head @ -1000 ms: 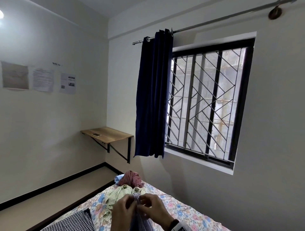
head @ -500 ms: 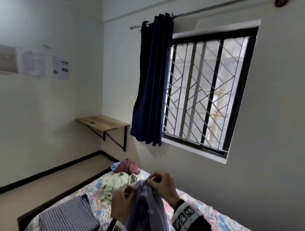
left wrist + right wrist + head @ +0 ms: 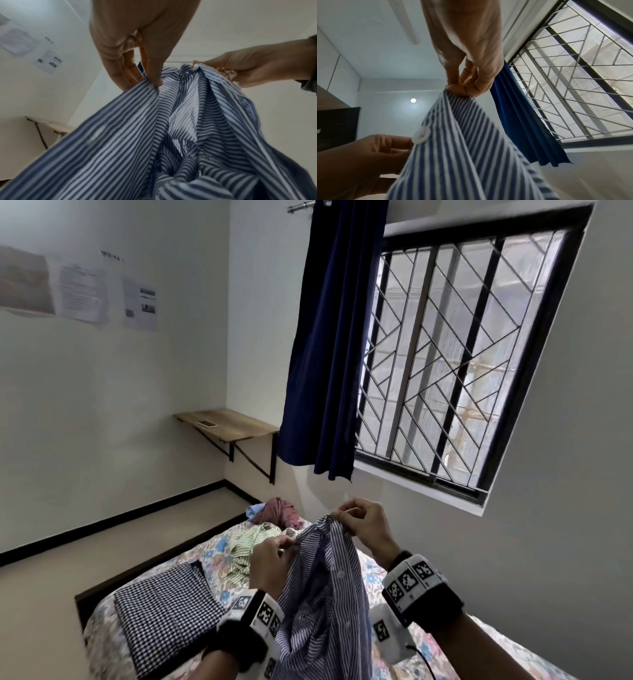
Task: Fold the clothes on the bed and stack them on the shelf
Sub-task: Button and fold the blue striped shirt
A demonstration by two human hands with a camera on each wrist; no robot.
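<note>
A blue-and-white striped shirt (image 3: 322, 594) hangs above the bed (image 3: 387, 573), held up by both hands. My left hand (image 3: 274, 559) pinches its top edge on the left, thumb on the cloth (image 3: 154, 81). My right hand (image 3: 359, 522) pinches the top edge higher and to the right (image 3: 460, 89). A white button (image 3: 421, 135) shows on the striped shirt (image 3: 462, 155). A folded black-and-white checked garment (image 3: 168, 607) lies on the near left of the bed. A green striped garment (image 3: 250, 546) and a maroon one (image 3: 279, 510) lie crumpled further back.
A wooden wall shelf (image 3: 229, 424) with a phone (image 3: 206, 424) on it hangs in the far corner. A dark blue curtain (image 3: 329, 347) hangs beside a barred window (image 3: 455, 364) on the right wall. Bare floor (image 3: 68, 563) lies left of the bed.
Both hands have lifted the striped shirt higher and drawn apart along its top edge. The head view has tilted down and rolled, showing more of the bed.
</note>
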